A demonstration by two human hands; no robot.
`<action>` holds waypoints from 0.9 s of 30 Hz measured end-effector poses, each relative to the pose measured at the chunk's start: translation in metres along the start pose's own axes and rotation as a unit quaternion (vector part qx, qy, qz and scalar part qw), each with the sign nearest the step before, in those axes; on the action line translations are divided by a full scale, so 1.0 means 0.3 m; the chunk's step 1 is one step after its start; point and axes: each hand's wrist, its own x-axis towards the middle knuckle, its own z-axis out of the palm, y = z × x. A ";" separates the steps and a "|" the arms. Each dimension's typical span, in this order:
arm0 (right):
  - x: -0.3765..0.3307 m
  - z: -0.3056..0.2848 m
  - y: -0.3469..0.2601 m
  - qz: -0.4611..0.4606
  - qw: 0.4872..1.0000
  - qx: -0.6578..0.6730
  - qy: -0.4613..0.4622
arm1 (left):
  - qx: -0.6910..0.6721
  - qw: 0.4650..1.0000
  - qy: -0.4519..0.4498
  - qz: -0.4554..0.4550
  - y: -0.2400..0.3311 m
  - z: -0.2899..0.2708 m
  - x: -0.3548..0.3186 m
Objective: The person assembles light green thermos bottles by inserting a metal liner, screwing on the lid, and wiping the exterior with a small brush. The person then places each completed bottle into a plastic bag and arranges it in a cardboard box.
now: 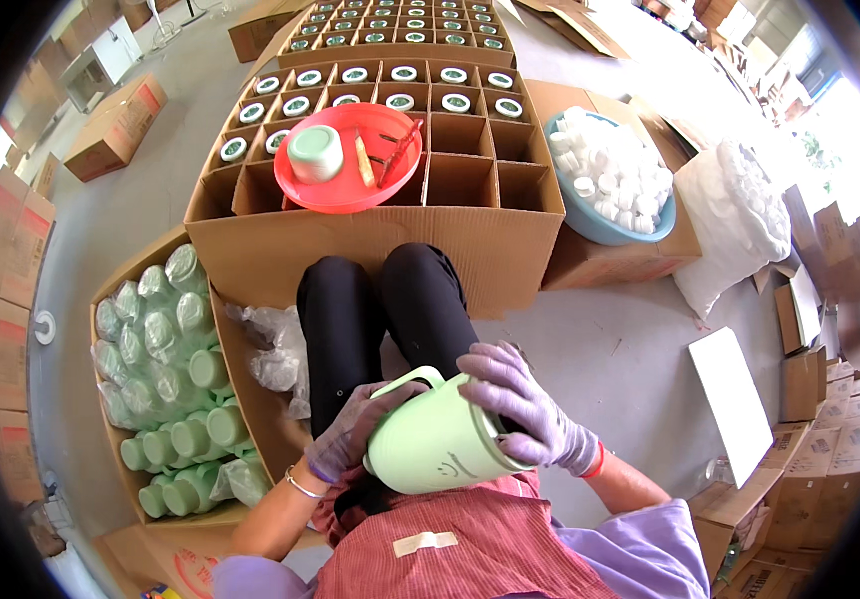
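Note:
A light green plastic pitcher (440, 447) lies tilted on its side above my lap, its looped handle turned upward and a small drawn face on its wall. My left hand (358, 431), in a thin purple glove, is closed round the end beside the handle. At the opposite end my right hand (528, 407), gloved too, grips the rim, fingers bent over the dark opening. Whether its fingertips hold anything inside is hidden. Beyond my knees, a red tray (390, 190) rests on a divided carton, bearing a stack of pale green lids (315, 154) and a yellow-handled tool (363, 160).
The divided carton (370, 245) holds several jars with white-and-green tops. To its right stand a blue basin (662, 228) of white caps and a white sack (740, 220). Green pitchers (190, 435), some plastic-wrapped, fill a carton at my left. A white board (732, 399) lies on the floor.

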 end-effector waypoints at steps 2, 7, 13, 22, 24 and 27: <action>-0.021 0.025 0.047 0.093 0.988 0.075 0.094 | -0.004 0.999 0.038 -0.037 0.057 0.020 -0.011; -0.047 0.052 0.160 0.306 0.899 0.221 0.224 | 0.483 0.731 0.090 0.473 0.199 0.074 -0.011; 0.107 -0.029 0.120 0.051 0.978 -0.024 0.199 | 0.312 0.856 0.101 0.399 0.217 0.032 0.012; 0.158 -0.074 0.170 0.012 0.985 0.064 0.161 | 0.294 0.837 0.148 0.437 0.181 0.015 0.050; 0.142 -0.030 0.224 0.241 0.858 0.398 0.219 | 0.541 0.622 0.155 0.544 0.256 0.087 0.015; 0.137 -0.024 0.225 0.232 0.905 0.238 0.266 | 0.432 0.748 0.130 0.488 0.264 0.028 0.053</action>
